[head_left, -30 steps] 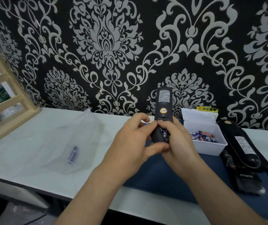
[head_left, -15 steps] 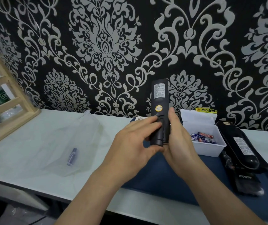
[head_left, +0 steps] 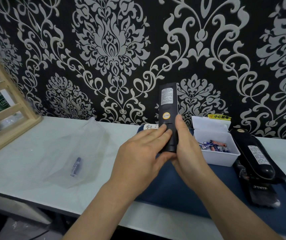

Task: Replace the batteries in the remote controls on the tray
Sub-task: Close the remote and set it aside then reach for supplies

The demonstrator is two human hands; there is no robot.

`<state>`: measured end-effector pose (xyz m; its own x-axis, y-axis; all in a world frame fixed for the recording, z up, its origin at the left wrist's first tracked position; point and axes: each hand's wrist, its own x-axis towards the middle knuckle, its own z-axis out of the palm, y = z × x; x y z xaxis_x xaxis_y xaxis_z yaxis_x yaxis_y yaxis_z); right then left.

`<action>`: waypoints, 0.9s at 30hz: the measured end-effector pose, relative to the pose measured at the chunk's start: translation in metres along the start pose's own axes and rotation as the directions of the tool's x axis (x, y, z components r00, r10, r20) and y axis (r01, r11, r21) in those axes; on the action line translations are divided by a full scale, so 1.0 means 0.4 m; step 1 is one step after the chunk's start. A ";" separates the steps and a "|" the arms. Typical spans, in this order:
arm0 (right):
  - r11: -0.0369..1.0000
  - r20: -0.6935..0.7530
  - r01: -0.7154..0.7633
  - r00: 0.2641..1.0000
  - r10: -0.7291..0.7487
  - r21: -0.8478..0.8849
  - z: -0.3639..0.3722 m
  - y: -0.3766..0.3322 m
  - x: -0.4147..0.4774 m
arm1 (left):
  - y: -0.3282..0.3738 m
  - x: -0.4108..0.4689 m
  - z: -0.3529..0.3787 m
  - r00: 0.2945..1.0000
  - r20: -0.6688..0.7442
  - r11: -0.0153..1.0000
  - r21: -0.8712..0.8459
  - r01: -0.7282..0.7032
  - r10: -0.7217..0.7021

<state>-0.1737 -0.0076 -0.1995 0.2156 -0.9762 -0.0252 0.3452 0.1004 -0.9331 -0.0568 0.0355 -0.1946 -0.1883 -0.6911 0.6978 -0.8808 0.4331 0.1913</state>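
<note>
1. Above the blue tray [head_left: 173, 193], near the middle of the scene, a black remote control [head_left: 167, 104] stands upright with its labelled back facing the camera.
2. The right hand [head_left: 188, 149] grips the remote's lower half from the right, with the thumb laid up along its edge and the fingers passing behind it out of sight.
3. The left hand [head_left: 138, 158] lays straight fingers flat on the battery cover at the lower back, and its thumb sits under the bottom end.
4. Just right of the hands, an open white box [head_left: 220, 157] on the tray holds loose batteries [head_left: 213, 146].
5. Further right on the tray, a second remote control [head_left: 253, 153] lies back up, resting across another dark remote [head_left: 260, 194] nearer the camera.
6. To the left, on the white table [head_left: 55, 129], a clear plastic bag [head_left: 86, 144] contains a single battery [head_left: 76, 166], and a wooden rack [head_left: 8, 118] stands at the far left.
</note>
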 end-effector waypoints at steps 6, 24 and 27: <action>0.999 -0.012 0.021 1.000 -0.021 0.027 0.004 0.010 0.010 | 0.001 -0.003 0.006 0.996 -0.027 0.992 -0.098 0.079 -0.082; 0.990 0.041 0.064 0.997 -0.060 -0.123 0.000 0.017 0.009 | 0.018 0.003 -0.001 0.989 -0.047 0.979 -0.157 0.130 -0.139; 0.999 -0.026 -0.041 0.999 0.041 0.012 -0.011 0.001 0.010 | 0.022 -0.005 0.023 0.998 -0.048 0.999 -0.047 0.027 -0.030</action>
<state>-0.1769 -0.0123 -0.2015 0.2060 -0.9758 -0.0732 0.3466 0.1427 -0.9271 -0.0682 0.0352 -0.2007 -0.1412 -0.6750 0.7241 -0.8644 0.4407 0.2423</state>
